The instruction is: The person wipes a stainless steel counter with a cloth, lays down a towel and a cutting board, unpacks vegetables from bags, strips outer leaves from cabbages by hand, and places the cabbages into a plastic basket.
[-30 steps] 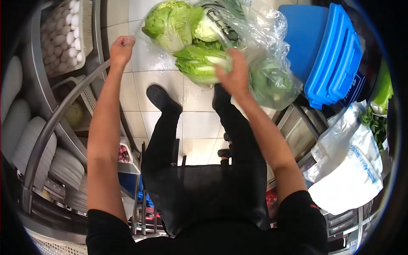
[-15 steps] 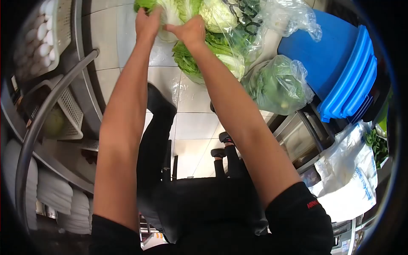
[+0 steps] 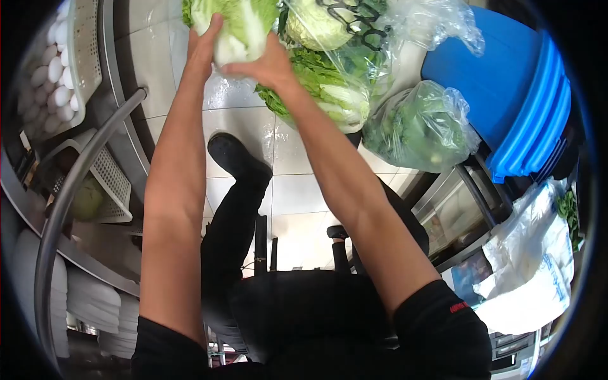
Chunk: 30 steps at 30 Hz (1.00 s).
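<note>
The tiled floor (image 3: 291, 196) carries the vegetables near its far edge, with a steel rack (image 3: 119, 111) along its left edge and stacked blue tubs (image 3: 484, 76) at its far right corner. Toward the near right, beyond the floor's edge, hangs or lies a crumpled white bag (image 3: 525, 272); which, I cannot tell. A basket (image 3: 88, 57) of white eggs stands at the rack's far end. On the floor's right side, just beside the tubs, a clear bag of greens (image 3: 418, 130) slumps. The leafy head (image 3: 244, 28) being handled is at the floor's far edge, left of a second leafy head (image 3: 345, 104) and a pale cabbage (image 3: 313, 28) under clear plastic. A second ago the left hand (image 3: 201, 50) was raised away at the left and the right hand (image 3: 269, 63) was over the second head; now both have come together on the first, so it has the grip of two hands instead of none. The left clasps its left side, thumb upward; the right wraps the pale base, thumb across the stem. The fingers behind are hidden, and whether the head is lifted or resting is unclear.
</note>
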Each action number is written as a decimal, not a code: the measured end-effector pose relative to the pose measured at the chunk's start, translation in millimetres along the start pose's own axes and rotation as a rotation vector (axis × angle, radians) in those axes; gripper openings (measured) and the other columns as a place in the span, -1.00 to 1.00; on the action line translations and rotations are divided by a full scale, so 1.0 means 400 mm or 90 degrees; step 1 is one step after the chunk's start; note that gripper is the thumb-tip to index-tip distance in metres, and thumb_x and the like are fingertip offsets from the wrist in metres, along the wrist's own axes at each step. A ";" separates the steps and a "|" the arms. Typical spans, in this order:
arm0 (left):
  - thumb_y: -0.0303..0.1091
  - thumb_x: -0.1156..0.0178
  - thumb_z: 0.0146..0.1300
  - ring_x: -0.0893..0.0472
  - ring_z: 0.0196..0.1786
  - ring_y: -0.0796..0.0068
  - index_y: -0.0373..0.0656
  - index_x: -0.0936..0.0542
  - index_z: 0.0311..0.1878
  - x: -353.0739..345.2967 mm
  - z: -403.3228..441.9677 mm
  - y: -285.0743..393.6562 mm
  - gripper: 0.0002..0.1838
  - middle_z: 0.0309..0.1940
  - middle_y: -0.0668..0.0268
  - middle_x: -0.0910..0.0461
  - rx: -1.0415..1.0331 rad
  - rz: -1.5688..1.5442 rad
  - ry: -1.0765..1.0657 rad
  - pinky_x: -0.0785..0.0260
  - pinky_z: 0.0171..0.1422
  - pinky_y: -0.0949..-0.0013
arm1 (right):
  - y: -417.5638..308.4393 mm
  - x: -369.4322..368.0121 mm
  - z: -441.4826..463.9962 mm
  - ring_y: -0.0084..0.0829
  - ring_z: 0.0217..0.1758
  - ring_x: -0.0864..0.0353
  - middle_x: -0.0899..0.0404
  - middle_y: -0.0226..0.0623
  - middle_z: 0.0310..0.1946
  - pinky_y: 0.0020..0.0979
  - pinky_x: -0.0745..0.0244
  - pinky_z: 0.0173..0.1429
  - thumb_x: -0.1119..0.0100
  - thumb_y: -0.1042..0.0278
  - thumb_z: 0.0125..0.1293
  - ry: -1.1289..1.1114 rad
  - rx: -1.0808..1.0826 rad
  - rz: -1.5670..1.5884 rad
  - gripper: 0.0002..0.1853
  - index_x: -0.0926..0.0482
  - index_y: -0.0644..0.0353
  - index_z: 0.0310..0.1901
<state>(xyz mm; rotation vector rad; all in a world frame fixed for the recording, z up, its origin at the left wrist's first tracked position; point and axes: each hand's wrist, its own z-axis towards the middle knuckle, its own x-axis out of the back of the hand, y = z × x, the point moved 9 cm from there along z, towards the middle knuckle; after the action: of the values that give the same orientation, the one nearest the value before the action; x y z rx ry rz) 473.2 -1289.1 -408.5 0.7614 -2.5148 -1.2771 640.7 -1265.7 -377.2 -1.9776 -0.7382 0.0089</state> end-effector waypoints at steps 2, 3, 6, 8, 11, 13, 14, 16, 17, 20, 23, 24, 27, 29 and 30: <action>0.04 -0.36 0.05 -0.53 0.07 0.18 -0.27 -0.26 0.28 0.015 -0.032 -0.002 -0.15 0.08 0.09 -0.48 0.117 -0.080 -0.071 -0.39 0.18 0.20 | -0.098 0.014 -0.100 -0.08 0.04 -0.52 -0.46 0.06 -0.01 -0.27 -0.43 0.15 -0.61 -0.06 -0.49 0.009 0.011 -0.115 0.18 -0.23 0.41 0.21; -0.01 -0.25 0.17 -0.57 0.03 0.15 -0.26 -0.29 0.28 0.006 -0.073 0.018 -0.28 0.11 0.06 -0.47 0.156 -0.121 -0.150 -0.44 0.14 0.15 | -0.161 0.025 -0.166 -0.02 0.04 -0.46 -0.41 0.09 -0.02 -0.23 -0.40 0.16 -0.61 -0.06 -0.50 0.009 -0.034 -0.184 0.21 -0.20 0.42 0.22; -0.07 -0.11 0.28 -0.55 0.07 0.13 -0.26 -0.30 0.28 0.004 -0.271 0.088 -0.39 0.15 0.04 -0.45 0.335 -0.352 -0.211 -0.42 0.17 0.12 | -0.358 0.059 -0.372 0.04 0.01 -0.34 -0.28 0.11 -0.08 -0.18 -0.32 0.11 -0.60 0.00 -0.49 0.010 -0.003 -0.263 0.23 -0.15 0.44 0.26; -0.08 -0.04 0.32 -0.54 0.09 0.08 -0.26 -0.30 0.29 0.026 -0.393 0.122 -0.42 0.16 0.04 -0.45 0.338 -0.483 -0.212 -0.40 0.20 0.09 | -0.513 0.114 -0.507 -0.04 -0.06 -0.35 -0.30 0.03 -0.15 -0.19 -0.31 0.04 -0.58 0.09 -0.43 0.021 0.055 -0.267 0.17 -0.16 0.41 0.28; -0.11 -0.08 0.31 -0.54 0.09 0.16 -0.24 -0.32 0.28 -0.007 -0.612 0.182 -0.43 0.13 0.08 -0.48 0.320 -0.615 -0.224 -0.38 0.23 0.12 | -0.711 0.204 -0.709 -0.09 0.01 -0.36 -0.32 -0.03 -0.06 -0.19 -0.31 0.07 -0.58 0.16 -0.37 -0.012 0.169 -0.216 0.06 -0.25 0.30 0.25; -0.10 -0.09 0.30 -0.54 0.09 0.17 -0.24 -0.33 0.28 -0.087 -0.770 0.209 -0.43 0.13 0.08 -0.48 0.343 -0.659 -0.241 -0.38 0.23 0.13 | -0.807 0.323 -0.827 -0.16 0.07 -0.38 -0.32 -0.10 0.02 -0.20 -0.33 0.10 -0.59 0.18 -0.34 0.035 0.242 -0.162 0.02 -0.26 0.22 0.26; -0.10 -0.09 0.30 -0.54 0.09 0.18 -0.23 -0.33 0.28 -0.126 -0.826 0.234 -0.43 0.13 0.09 -0.49 0.353 -0.677 -0.264 -0.37 0.23 0.13 | -0.849 0.406 -0.879 -0.20 0.10 -0.38 -0.32 -0.13 0.07 -0.22 -0.34 0.11 -0.59 0.19 -0.32 0.086 0.266 -0.152 0.03 -0.24 0.19 0.28; -0.10 -0.09 0.30 -0.54 0.09 0.19 -0.23 -0.33 0.28 -0.208 -0.936 0.295 -0.43 0.13 0.09 -0.49 0.369 -0.705 -0.307 -0.37 0.24 0.14 | -0.851 0.558 -0.933 -0.26 0.14 -0.38 -0.30 -0.18 0.15 -0.29 -0.38 0.10 -0.60 0.22 -0.32 0.155 0.184 -0.228 0.08 -0.18 0.17 0.32; -0.10 -0.10 0.30 -0.54 0.09 0.20 -0.23 -0.34 0.28 -0.244 -0.989 0.342 -0.43 0.13 0.10 -0.49 0.364 -0.718 -0.329 -0.37 0.24 0.14 | -0.726 0.579 -0.946 -0.27 0.21 -0.34 -0.23 -0.21 0.24 -0.35 -0.38 0.13 -0.52 0.29 -0.16 0.076 0.000 -0.034 -0.02 -0.15 0.17 0.32; -0.10 -0.11 0.29 -0.54 0.10 0.22 -0.22 -0.34 0.27 -0.349 -1.156 0.552 -0.43 0.13 0.11 -0.49 0.310 -0.763 -0.379 -0.36 0.25 0.16 | -0.811 0.590 -1.014 -0.34 0.24 -0.39 -0.37 -0.26 0.21 -0.26 -0.34 0.28 -0.04 0.25 0.34 -0.172 -0.063 0.342 -0.42 -0.14 0.13 0.35; -0.07 -0.22 0.22 -0.54 0.11 0.32 -0.20 -0.32 0.29 -0.279 -1.327 0.923 -0.35 0.15 0.15 -0.48 0.099 -0.701 -0.292 -0.37 0.24 0.26 | -0.979 0.638 -1.071 -0.24 0.26 -0.38 -0.32 -0.23 0.26 -0.16 -0.34 0.31 -0.28 -0.23 0.06 -0.273 -0.127 0.413 -0.08 -0.18 0.15 0.34; 0.03 -0.27 0.16 -0.42 0.24 0.33 -0.21 -0.20 0.36 -0.231 -1.387 1.064 -0.18 0.22 0.16 -0.39 0.012 -0.619 -0.241 -0.27 0.31 0.28 | -1.028 0.637 -1.075 -0.19 0.28 -0.36 -0.29 -0.24 0.28 -0.13 -0.33 0.32 -0.32 -0.27 -0.03 -0.325 -0.105 0.457 0.00 -0.15 0.14 0.36; 0.26 -0.20 0.09 -0.33 0.29 0.37 -0.21 -0.11 0.40 -0.078 -1.567 1.394 -0.02 0.26 0.18 -0.33 -0.222 -0.467 -0.139 -0.23 0.33 0.26 | -1.344 0.571 -1.146 -0.14 0.29 -0.33 -0.25 -0.17 0.30 -0.11 -0.28 0.35 -0.28 -0.21 -0.01 -0.516 0.048 0.480 0.00 -0.10 0.17 0.38; 0.31 -0.11 0.13 -0.30 0.29 0.39 -0.22 -0.10 0.39 0.084 -1.703 1.538 -0.04 0.26 0.17 -0.30 -0.389 -0.359 -0.036 -0.22 0.32 0.26 | -1.526 0.454 -1.183 -0.11 0.25 -0.37 -0.29 -0.10 0.27 -0.14 -0.31 0.33 -0.27 -0.22 -0.02 -0.571 0.100 0.567 0.00 -0.12 0.21 0.37; 0.28 -0.08 0.19 -0.29 0.28 0.40 -0.22 -0.11 0.38 0.163 -1.760 1.585 -0.09 0.26 0.16 -0.29 -0.454 -0.301 0.010 -0.21 0.32 0.28 | -1.574 0.413 -1.168 -0.10 0.25 -0.37 -0.29 -0.08 0.27 -0.13 -0.31 0.33 -0.27 -0.21 -0.04 -0.553 0.113 0.581 0.02 -0.10 0.23 0.37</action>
<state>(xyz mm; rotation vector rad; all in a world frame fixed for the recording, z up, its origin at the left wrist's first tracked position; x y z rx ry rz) 488.7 -1498.1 517.8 1.1752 -1.6830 -2.1166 608.0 -1350.5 418.9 -1.9343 -0.2529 1.4812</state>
